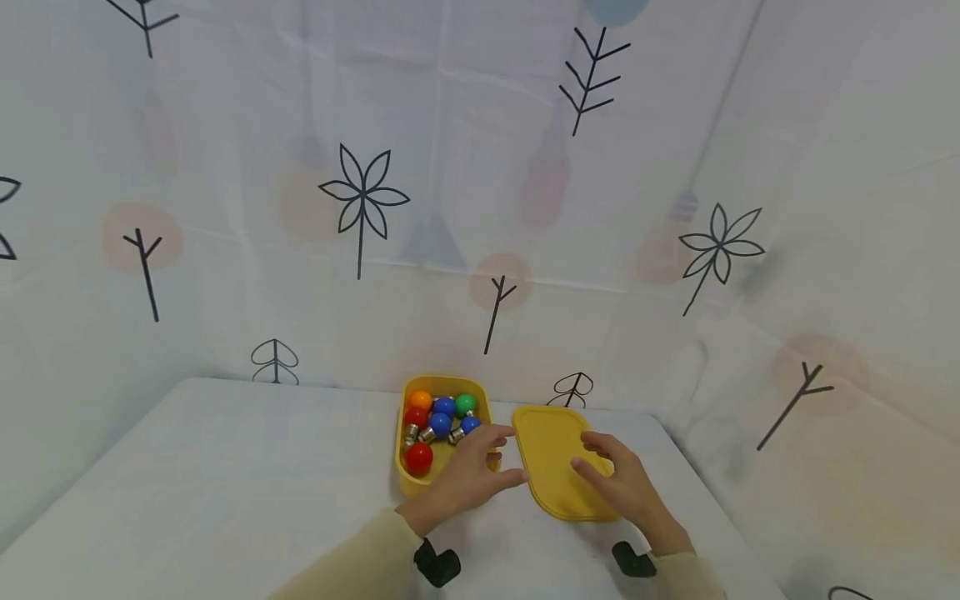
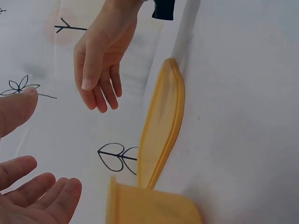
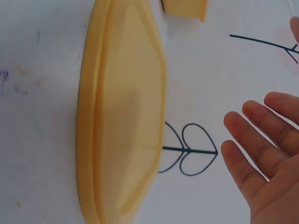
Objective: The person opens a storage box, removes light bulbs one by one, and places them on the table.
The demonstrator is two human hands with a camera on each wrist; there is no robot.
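A yellow container [image 1: 405, 485] holds several small bulbs with coloured round tops, among them a red bulb [image 1: 418, 458], a green bulb [image 1: 466, 405] and an orange bulb [image 1: 421, 401]. Right of it a yellow lid [image 1: 558, 467] lies flat on the table. My left hand [image 1: 471, 472] hovers over the container's near right corner, fingers spread and nothing in its grasp. Above the lid's right side is my right hand [image 1: 626, 483], also empty, its fingers loosely bent. In the right wrist view, the right hand's fingers [image 3: 254, 140] stand apart from the lid.
The white table [image 1: 300, 483] stretches away to the left of the container. Behind it hangs a pale cloth [image 1: 442, 317] printed with plants, reaching down to the table's back edge. Dark straps [image 1: 437, 565] sit at both wrists.
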